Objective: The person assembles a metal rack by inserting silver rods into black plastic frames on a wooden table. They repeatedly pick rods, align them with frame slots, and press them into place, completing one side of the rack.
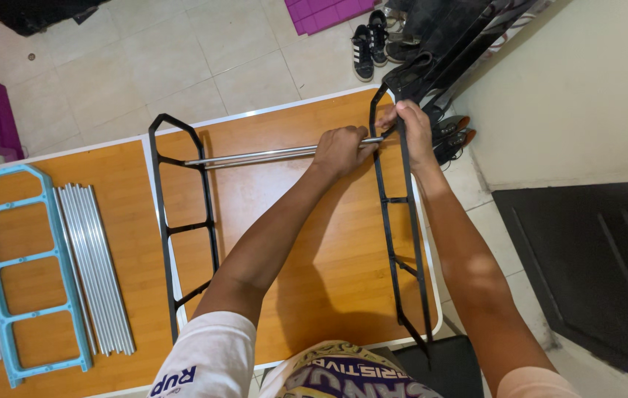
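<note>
The left hand [339, 149] has its fingers wrapped around two metal rods [255, 156]. Just beside it, the right hand [410, 127] has fingers clamped on the upper part of a black side frame [401, 243], standing on the table [321, 258].

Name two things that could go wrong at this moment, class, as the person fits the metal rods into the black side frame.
1. The right hand steadies the right black frame at its top only; the lower end sits near the table edge and might swing off.
2. The left hand pushes the metal rods sideways; the left black frame lies unheld, so it may slide or the rods may pop out.
</note>
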